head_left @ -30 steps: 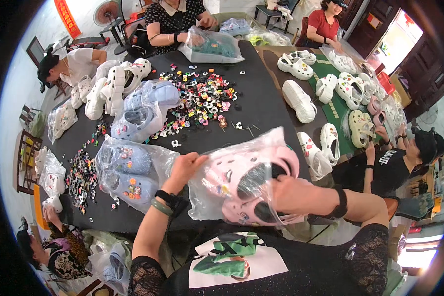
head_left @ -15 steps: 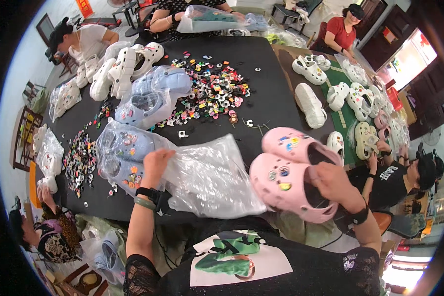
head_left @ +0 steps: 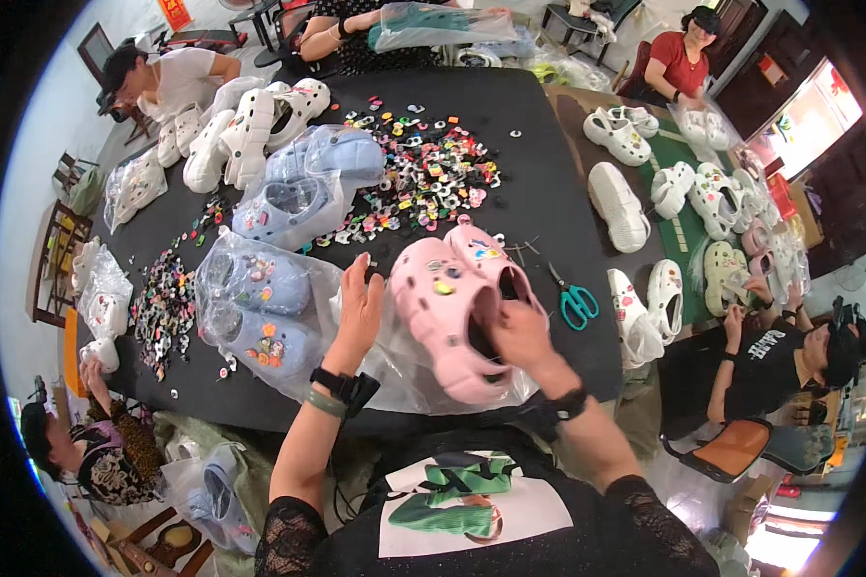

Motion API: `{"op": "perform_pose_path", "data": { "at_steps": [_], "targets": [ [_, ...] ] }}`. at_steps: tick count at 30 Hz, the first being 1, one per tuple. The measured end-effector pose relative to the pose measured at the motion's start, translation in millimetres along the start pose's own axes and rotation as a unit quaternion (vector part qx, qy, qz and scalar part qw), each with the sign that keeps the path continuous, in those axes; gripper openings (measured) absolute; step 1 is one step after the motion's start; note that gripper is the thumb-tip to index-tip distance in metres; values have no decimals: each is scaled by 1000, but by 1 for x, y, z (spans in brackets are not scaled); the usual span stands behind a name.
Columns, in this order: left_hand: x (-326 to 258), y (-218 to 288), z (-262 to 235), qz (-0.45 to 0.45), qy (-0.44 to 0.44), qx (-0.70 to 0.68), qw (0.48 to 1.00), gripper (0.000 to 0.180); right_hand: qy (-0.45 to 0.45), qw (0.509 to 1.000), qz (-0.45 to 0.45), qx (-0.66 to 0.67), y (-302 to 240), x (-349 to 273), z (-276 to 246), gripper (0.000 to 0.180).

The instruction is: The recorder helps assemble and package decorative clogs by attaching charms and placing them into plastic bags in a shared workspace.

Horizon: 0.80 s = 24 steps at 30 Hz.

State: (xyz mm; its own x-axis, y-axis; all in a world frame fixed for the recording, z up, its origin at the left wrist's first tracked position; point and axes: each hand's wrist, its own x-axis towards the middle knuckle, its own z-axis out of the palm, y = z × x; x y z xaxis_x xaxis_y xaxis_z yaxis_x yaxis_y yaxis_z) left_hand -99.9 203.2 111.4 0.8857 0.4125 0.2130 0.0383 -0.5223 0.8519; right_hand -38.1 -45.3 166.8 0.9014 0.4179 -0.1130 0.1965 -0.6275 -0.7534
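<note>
My right hand (head_left: 520, 337) grips a pair of pink clogs (head_left: 431, 288) by their inner edges, held side by side above a clear plastic bag (head_left: 385, 370). Colourful charms sit on the clogs' tops. Just left of them, my left hand (head_left: 360, 306) is raised with its fingers stretched out and nothing in them. A pair of light blue clogs (head_left: 265, 317) in clear plastic lies beside that hand, toes to the left. The pink clogs and my arms hide part of the flat bag.
Loose charms (head_left: 433, 173) are heaped on the black table (head_left: 539, 173), with a second pile (head_left: 164, 308) at left. Teal-handled scissors (head_left: 577, 306) lie at right. White clogs (head_left: 245, 139) stand far left; more white clogs (head_left: 635, 313) are at right. Several co-workers sit around.
My right hand has brought the pink clogs leftward over the bag, uncovering the scissors. My left hand has let go of the bag and moved right, its fingers now stretched.
</note>
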Motion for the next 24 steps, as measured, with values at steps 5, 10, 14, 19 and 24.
{"op": "perform_pose_path", "data": {
  "at_steps": [5, 10, 14, 19, 24],
  "targets": [
    [-51, 61, -24, -3, -108, 74, 991, 94, -36, 990, -103, -83, 5, -14, 77, 20],
    [-91, 85, -23, -74, -117, 63, 988, 44, -58, 952, -297, -51, -2, -18, 50, 18],
    [-109, 66, -13, -78, -145, -46, 985, 23, 88, 948, -268, -150, 9, 11, 3, 53],
    [-77, 67, 20, -213, -174, -73, 959, 46, -155, 981, -113, 7, 59, 41, 24, 77],
    [-65, 69, 37, -95, -105, 33, 989, 66, -187, 976, -86, -73, 44, 4, 27, 70]
  ]
}}
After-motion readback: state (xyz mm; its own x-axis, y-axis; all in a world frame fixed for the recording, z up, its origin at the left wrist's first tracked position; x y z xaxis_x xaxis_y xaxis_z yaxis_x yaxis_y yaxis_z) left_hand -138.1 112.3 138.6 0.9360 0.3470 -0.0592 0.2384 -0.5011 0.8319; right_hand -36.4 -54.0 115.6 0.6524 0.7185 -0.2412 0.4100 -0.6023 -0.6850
